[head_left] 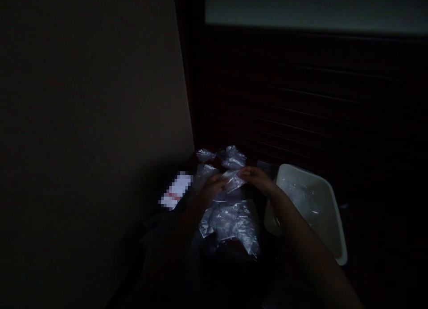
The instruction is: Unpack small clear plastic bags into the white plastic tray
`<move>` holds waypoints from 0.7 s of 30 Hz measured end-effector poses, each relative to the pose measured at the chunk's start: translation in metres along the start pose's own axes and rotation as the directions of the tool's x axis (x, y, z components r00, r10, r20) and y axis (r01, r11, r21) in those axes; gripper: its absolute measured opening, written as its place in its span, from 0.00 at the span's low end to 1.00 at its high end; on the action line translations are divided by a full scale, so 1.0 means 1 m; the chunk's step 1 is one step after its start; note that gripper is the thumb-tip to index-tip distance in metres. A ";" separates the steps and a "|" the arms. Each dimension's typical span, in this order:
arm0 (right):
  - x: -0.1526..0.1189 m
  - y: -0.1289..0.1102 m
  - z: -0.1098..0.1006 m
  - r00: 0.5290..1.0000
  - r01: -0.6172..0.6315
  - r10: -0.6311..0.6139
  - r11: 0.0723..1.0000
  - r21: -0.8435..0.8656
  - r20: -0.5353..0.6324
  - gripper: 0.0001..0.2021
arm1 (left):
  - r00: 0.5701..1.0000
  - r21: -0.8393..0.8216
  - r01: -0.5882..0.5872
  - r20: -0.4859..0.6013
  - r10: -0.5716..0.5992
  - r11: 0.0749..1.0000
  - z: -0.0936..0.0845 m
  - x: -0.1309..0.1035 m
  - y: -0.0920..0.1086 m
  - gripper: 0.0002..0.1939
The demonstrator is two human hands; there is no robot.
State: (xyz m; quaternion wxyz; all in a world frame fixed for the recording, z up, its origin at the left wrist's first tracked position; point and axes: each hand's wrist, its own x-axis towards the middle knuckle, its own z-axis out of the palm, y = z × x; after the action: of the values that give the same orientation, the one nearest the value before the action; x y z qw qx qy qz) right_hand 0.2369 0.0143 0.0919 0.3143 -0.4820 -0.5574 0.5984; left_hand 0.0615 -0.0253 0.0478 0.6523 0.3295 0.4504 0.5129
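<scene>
Between my two hands is a clear plastic bag [235, 182], held up over a pile of similar bags. My left hand [214, 185] pinches its left edge. The fingers of my right hand [253, 175] close on its upper right corner. Below lies a heap of crinkled clear plastic bags [230, 220], shining in the dim light. More plastic bags [234, 156] sit just beyond my hands. Whether the held bag contains anything is too dark to tell.
A white plastic tub [337, 228] with clear plastic inside stands to the right, partly behind my right forearm. On the left a bright, pixelated rectangle [176, 191] glows. A plain wall [100, 99] rises at left, and dark slatted wood [301, 95] stands behind.
</scene>
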 end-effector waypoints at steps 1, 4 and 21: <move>0.000 0.001 -0.001 1.000 0.002 -0.002 1.000 -0.009 -0.014 0.18 | 1.000 -0.043 0.002 0.012 -0.001 0.999 -0.001 0.000 0.000 0.20; 0.000 0.001 -0.002 1.000 -0.001 0.001 1.000 -0.013 -0.006 0.18 | 0.999 -0.120 0.028 0.037 -0.024 0.992 -0.002 0.001 -0.001 0.20; 0.004 0.004 0.000 0.994 0.033 -0.025 0.997 -0.067 0.107 0.18 | 0.999 -0.221 0.046 0.003 -0.046 0.974 0.000 0.005 -0.008 0.12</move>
State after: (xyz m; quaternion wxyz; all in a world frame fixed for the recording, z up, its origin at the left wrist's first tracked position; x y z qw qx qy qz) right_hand 0.2365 0.0169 0.0874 0.2763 -0.4519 -0.6004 0.5991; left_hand 0.0644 -0.0229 0.0395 0.6962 0.2440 0.3987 0.5449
